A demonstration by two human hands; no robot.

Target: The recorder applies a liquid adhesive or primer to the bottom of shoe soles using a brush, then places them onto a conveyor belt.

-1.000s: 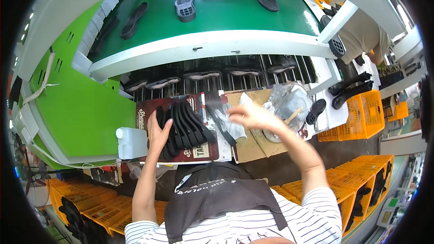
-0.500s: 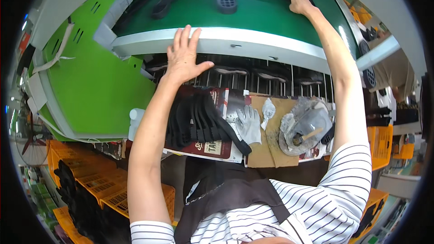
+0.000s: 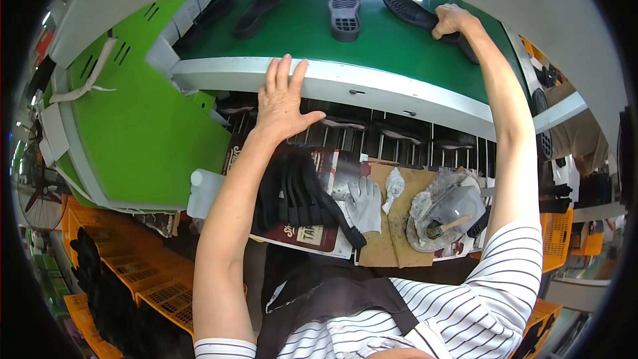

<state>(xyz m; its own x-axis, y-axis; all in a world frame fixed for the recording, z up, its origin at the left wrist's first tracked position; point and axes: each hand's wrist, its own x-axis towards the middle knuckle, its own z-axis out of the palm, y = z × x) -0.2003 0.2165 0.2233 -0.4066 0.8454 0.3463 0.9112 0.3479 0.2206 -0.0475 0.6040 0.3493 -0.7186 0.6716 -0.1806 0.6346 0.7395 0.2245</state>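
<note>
My right hand (image 3: 455, 21) is at the far right of the green belt surface, its fingers closed round the near end of a dark shoe sole (image 3: 408, 10). A second dark piece (image 3: 468, 50), partly hidden by that hand, lies just beside it. On the same surface rest a grey-black sole (image 3: 344, 14) with a gridded heel, a dark sole (image 3: 259, 13) farther left, and a dim one at the left end. My left hand (image 3: 286, 101) is open, fingers spread, its fingertips on the white front rail (image 3: 332, 78); it holds nothing.
Below the rail, a rod rack (image 3: 339, 134) holds several dark shoe parts. Nearer me lie stacked black strip-like sole pieces (image 3: 306, 193), a grey-white glove (image 3: 364, 205), cardboard (image 3: 382, 246) and a plastic-wrapped bowl (image 3: 452, 209) with a brush. Orange crates (image 3: 166, 296) stand lower left; a green panel (image 3: 153, 139) is left.
My right hand has closed on the sole, which now sits tilted with its near end toward me. My left hand stays at the rail. The whole view has shifted slightly.
</note>
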